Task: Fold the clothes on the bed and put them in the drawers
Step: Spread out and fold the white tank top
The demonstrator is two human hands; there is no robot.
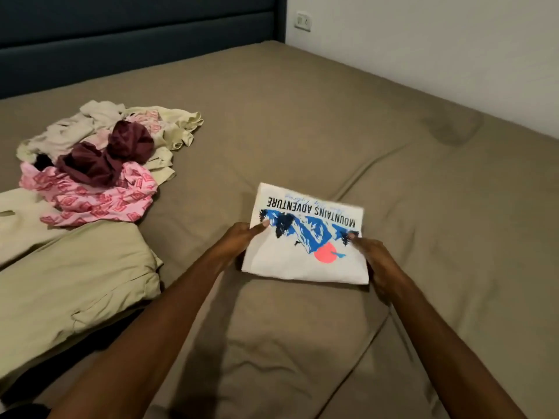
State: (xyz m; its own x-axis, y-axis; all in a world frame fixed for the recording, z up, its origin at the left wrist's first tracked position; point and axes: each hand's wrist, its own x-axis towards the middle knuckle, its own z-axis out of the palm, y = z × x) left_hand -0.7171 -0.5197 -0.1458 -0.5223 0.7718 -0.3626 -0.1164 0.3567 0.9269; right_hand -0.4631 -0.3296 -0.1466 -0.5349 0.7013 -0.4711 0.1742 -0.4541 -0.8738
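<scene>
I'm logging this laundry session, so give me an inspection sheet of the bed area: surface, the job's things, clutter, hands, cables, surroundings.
Surface: bed under a tan sheet, creased.
Job's things: folded white T-shirt with a mountain print lies near the middle; unfolded pile of clothes at far left, pink, maroon and cream pieces; beige garment lies flat at near left.
Clutter: nothing seen.
Hands: left hand grips the T-shirt's left edge; right hand grips its right edge.
Cables: nothing seen.
Surroundings: dark headboard behind; white wall to the right with a wall socket. No drawers in view.
</scene>
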